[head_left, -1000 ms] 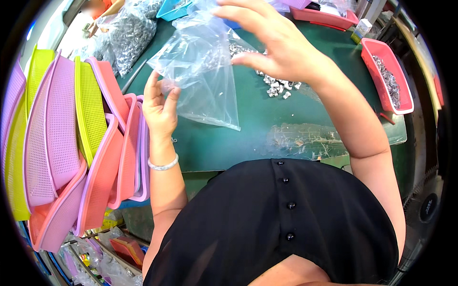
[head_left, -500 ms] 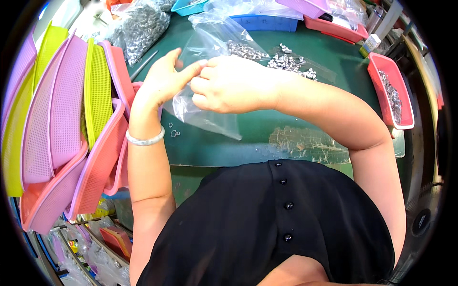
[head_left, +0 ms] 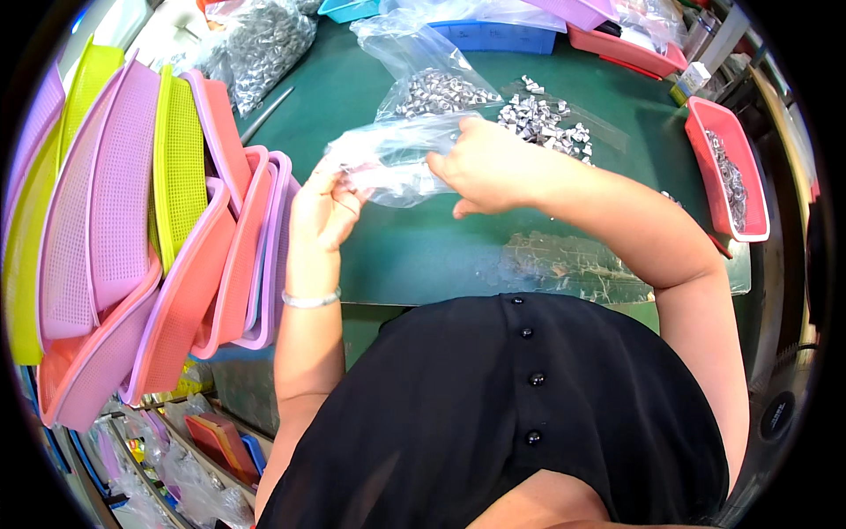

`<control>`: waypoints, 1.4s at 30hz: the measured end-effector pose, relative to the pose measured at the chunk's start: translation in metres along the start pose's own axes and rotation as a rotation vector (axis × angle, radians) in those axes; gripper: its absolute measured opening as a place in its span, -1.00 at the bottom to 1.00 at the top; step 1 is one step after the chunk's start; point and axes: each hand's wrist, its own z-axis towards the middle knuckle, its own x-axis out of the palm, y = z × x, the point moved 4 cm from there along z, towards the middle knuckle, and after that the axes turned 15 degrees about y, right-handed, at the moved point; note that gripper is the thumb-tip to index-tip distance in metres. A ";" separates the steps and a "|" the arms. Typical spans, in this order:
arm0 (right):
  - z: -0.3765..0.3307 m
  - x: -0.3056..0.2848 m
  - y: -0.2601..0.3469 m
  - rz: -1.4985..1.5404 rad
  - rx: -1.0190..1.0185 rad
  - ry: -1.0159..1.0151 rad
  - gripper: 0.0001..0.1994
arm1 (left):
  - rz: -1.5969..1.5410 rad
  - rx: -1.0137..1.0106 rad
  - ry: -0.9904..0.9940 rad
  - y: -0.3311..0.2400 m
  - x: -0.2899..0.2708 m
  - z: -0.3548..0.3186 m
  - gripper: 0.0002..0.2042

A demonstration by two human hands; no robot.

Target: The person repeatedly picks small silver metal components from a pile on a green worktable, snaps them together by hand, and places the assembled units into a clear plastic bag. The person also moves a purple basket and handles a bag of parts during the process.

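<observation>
A clear plastic bag (head_left: 401,157) stretches crosswise between my hands above the green table. My left hand (head_left: 328,204) has its fingers closed on the bag's left end; a pale bangle is on that wrist. At the other end, my right hand (head_left: 486,167) bends its fingers against the plastic, fingertips partly hidden by the bag. Just beyond lies another clear bag (head_left: 441,93) with many small silver metal pieces inside. To its right, a loose heap of similar metal pieces (head_left: 539,122) rests on a flat clear plastic sheet.
Purple, green and pink baskets (head_left: 123,194) stand stacked at the left. A big bag of metal parts (head_left: 269,53) sits at the far left, near a thin metal rod (head_left: 267,116). A pink tray (head_left: 760,198) holds parts at the right. A blue tray (head_left: 493,38) stands at the back.
My left hand has moved right and slightly down, and my right hand has moved right, away from it. The bag, which hung down below the hands, is now spread between them.
</observation>
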 end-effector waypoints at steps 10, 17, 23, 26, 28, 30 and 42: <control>0.029 0.030 -0.035 -0.017 0.115 -0.225 -0.95 | 0.525 -0.158 -0.030 0.014 0.024 0.011 -0.67; 0.035 0.034 0.011 -0.072 -0.303 -0.401 -0.91 | 0.606 0.035 -0.603 -0.010 -0.075 0.025 -0.80; 0.030 0.043 -0.034 0.092 -0.270 -0.279 -0.90 | 1.741 0.090 -0.616 -0.018 0.007 0.028 -0.54; 0.024 0.032 -0.031 0.311 -0.336 -0.305 -0.81 | 2.122 0.625 -0.247 -0.013 0.065 0.020 -0.46; 0.022 0.023 -0.038 0.584 -0.335 -0.334 -0.79 | 2.163 0.519 0.115 0.006 0.073 0.025 -0.56; 0.018 0.014 -0.055 0.897 -0.248 -0.317 -0.77 | 2.150 0.215 0.179 0.024 0.064 0.036 -0.54; 0.087 0.068 -0.153 0.761 0.694 -0.197 0.19 | 2.049 -0.762 0.059 0.035 0.021 0.087 -0.18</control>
